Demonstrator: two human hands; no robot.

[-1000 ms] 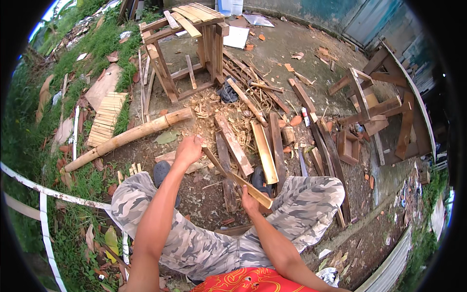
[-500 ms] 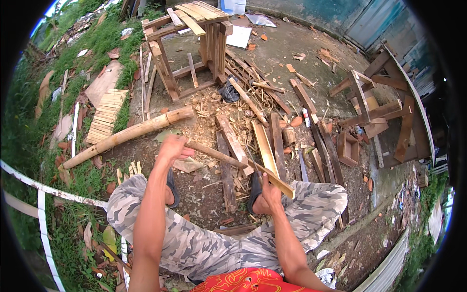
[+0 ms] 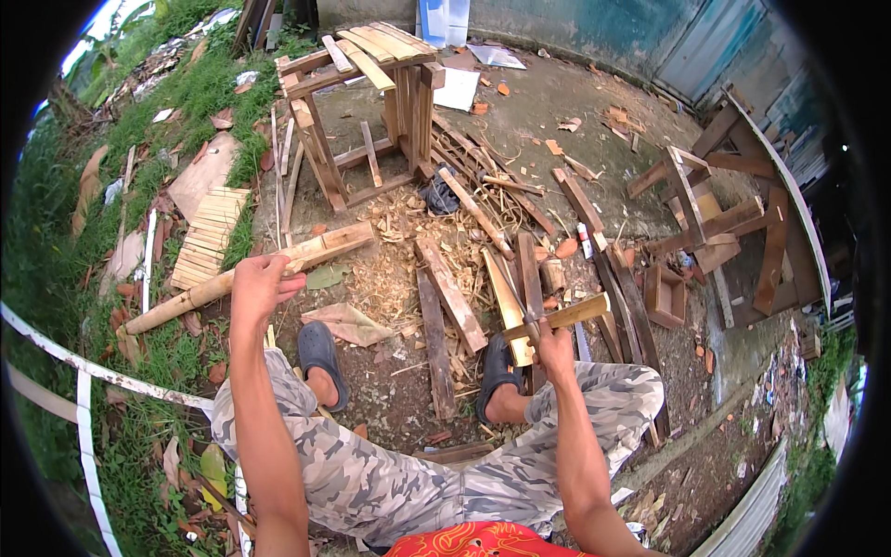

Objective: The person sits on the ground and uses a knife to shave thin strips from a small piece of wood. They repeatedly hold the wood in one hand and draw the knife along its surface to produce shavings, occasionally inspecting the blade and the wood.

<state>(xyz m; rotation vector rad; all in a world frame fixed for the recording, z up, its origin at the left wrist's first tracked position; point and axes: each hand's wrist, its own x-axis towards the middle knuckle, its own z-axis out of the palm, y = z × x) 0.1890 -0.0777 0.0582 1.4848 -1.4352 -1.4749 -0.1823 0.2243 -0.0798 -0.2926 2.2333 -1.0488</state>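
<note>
- In an outdoor yard, head view: a seated person's right hand (image 3: pixel 555 345), near right, grips a bamboo strip (image 3: pixel 580 311), its fingers clamped on the piece, which slants above the right knee; a narrow dark object (image 3: pixel 532 329) crosses the strip beside the hand, too small to identify.
- At near left, the left hand (image 3: pixel 264 286) is raised in front of a bamboo pole (image 3: pixel 190 299), its fingers loosely bent; whether they meet the thumb, or touch the pole, cannot be told.
- Just beyond the right hand lies a split bamboo trough (image 3: pixel 506 299), with wooden planks (image 3: pixel 453 295) to its left.
- Farther off, pale shavings (image 3: pixel 390 218) cover the ground before a wooden frame (image 3: pixel 406 116) topped with slats (image 3: pixel 376 51).
- At right stands a small wooden box (image 3: pixel 665 295), near a jumble of brown boards (image 3: pixel 770 246).
</note>
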